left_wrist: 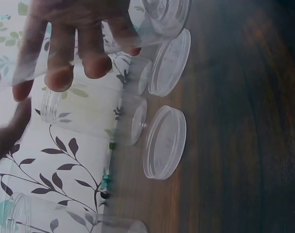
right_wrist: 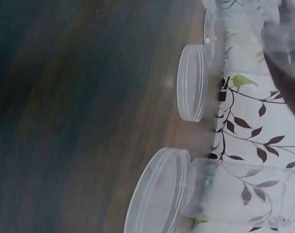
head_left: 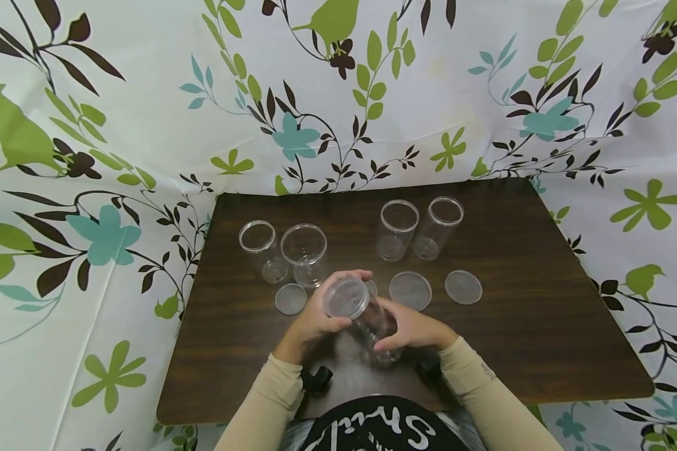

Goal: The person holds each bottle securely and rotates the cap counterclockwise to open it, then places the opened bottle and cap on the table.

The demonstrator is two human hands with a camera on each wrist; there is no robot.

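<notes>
A clear plastic jar (head_left: 377,326) is held tilted over the near middle of the table, with a translucent lid (head_left: 346,298) on its top end. My left hand (head_left: 319,313) grips the jar around that lidded end, thumb on the near side. Lower down, my right hand (head_left: 416,324) holds the jar's body between thumb and fingers. From the left wrist, the spread fingers (left_wrist: 96,65) show against the clear wall. Part of the right hand (right_wrist: 286,85) appears at the edge of the right wrist view.
Two open clear jars (head_left: 304,257) stand at the back left, two more (head_left: 397,232) at the back right. Loose lids lie in front: one at left (head_left: 290,299), two at right, a round one (head_left: 410,290) and another (head_left: 463,287), and one partly hidden behind the held jar.
</notes>
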